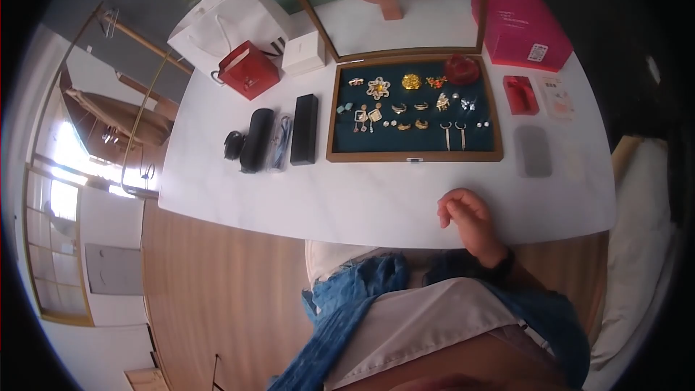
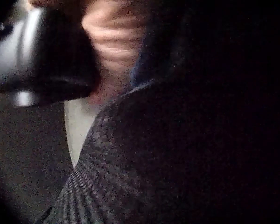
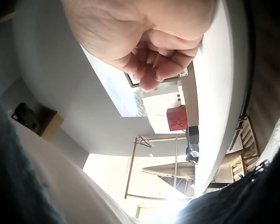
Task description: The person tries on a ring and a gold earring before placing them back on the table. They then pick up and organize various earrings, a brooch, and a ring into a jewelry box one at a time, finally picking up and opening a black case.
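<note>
My right hand (image 1: 470, 219) is over the front part of the white table, just short of the near edge. Its fingers (image 3: 151, 77) bend loosely inward in the right wrist view, and nothing is between them. Beyond it is a wooden jewelry display case (image 1: 415, 157), glass lid (image 1: 427, 29) raised. Rows of jewelry lie on its dark green lining, among them a flower-shaped brooch (image 1: 378, 87), a gold flower piece (image 1: 411, 82) and long drop earrings (image 1: 462, 135). A round red box (image 1: 461, 70) sits at its back right corner. My left hand is out of sight; dark ribbed cloth (image 2: 84, 191) fills much of its wrist view.
Left of the case are a long black box (image 1: 304, 130), a black cylindrical case (image 1: 257, 137), a white box (image 1: 304, 53), a red gift bag (image 1: 250, 71) and a white paper bag (image 1: 232, 22). To its right are a pink box (image 1: 517, 25), a small red box (image 1: 520, 95) and a grey case (image 1: 533, 150).
</note>
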The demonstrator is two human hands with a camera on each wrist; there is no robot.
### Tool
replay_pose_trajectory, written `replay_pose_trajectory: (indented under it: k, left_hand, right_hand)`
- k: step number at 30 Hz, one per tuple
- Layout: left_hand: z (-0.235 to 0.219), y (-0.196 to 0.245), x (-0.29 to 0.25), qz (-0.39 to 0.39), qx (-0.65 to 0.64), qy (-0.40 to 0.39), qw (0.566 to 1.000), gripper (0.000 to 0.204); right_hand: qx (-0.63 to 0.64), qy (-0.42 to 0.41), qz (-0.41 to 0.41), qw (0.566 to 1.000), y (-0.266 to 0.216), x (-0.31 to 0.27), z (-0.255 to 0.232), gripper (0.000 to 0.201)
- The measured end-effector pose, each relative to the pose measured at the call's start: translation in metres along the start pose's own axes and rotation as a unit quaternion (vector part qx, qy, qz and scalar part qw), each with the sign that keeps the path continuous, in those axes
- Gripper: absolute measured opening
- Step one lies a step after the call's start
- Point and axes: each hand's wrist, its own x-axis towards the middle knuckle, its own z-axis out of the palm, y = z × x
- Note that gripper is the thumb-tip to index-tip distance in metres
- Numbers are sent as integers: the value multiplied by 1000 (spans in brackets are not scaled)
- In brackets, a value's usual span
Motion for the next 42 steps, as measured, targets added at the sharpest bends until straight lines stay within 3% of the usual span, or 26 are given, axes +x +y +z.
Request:
replay_pose_trajectory:
  k: [4, 10, 11, 12, 13, 14, 16, 17, 18, 19, 21, 23, 25, 27, 28, 30, 31, 35, 36, 39, 42]
  left_hand:
    - [19, -47, -37, -11, 34, 9, 999, 26]
    - [54, -54, -63, -30, 87, 26, 995, 26]
    - [29, -40, -64, 29, -17, 161, 986, 27]
    - [-16, 9, -74, 45, -267, 160, 949, 29]
    - [-39, 49, -83, 113, -389, 243, 881, 30]
    - [-59, 73, -88, 137, -464, 241, 841, 28]
    - [-74, 116, -67, 286, -573, 301, 707, 30]
    - [-85, 135, -65, 293, -603, 267, 692, 35]
    - [-91, 160, -57, 307, -664, 249, 635, 36]
    - [-98, 176, -49, 317, -695, 206, 611, 37]
    - [-106, 203, -40, 343, -737, 97, 574, 39]
    - [-106, 212, -34, 372, -734, 63, 565, 41]
    - [-112, 215, -42, 397, -720, 55, 567, 43]
    - [-118, 210, -61, 408, -701, 69, 581, 46]
    - [-121, 201, -61, 448, -660, 63, 600, 48]
    - [-122, 204, -88, 439, -607, 122, 650, 48]
    - [-123, 208, -96, 437, -578, 148, 673, 49]
    - [-119, 210, -97, 531, -457, 187, 688, 62]
    - [-118, 213, -97, 535, -457, 191, 685, 71]
    - [-120, 211, -92, 616, -363, 190, 673, 74]
    - [-116, 214, -86, 623, -355, 203, 667, 78]
  right_hand:
    - [1, -4, -4, 1000, 3, 0, -4, 16]
    - [14, -2, -8, 1000, 8, -1, -6, 17]
    - [16, -3, -9, 1000, 8, 1, -6, 17]
    - [-7, -25, 7, 1000, 4, 2, -3, 17]
    - [-31, -45, 24, 998, -3, 1, 4, 20]
    - [-56, -64, 40, 996, -13, 1, 12, 25]
    - [-221, -189, -70, 954, -52, 6, 40, 42]
    - [-299, -248, -122, 913, -72, 9, 57, 52]
    - [-330, -272, -163, 889, -89, 13, 75, 65]
    - [-361, -294, -205, 861, -101, 18, 91, 79]
    - [-461, -259, -358, 770, -113, 26, 116, 88]
    - [-515, -227, -377, 735, -115, 40, 125, 83]
    - [-455, -220, -396, 767, -113, 59, 123, 75]
    - [-335, -206, -295, 871, -121, 63, 119, 60]
    - [-259, -212, -245, 910, -120, 68, 113, 56]
    - [-95, -220, -116, 964, -123, 75, 106, 45]
    - [-105, -243, -60, 963, -132, 79, 98, 42]
    - [-49, -272, -16, 961, -148, 78, 86, 40]
    - [-28, -282, 3, 959, -150, 77, 84, 39]
    - [3, -286, 43, 957, -157, 73, 81, 38]
    - [14, -277, 65, 958, -158, 70, 80, 37]
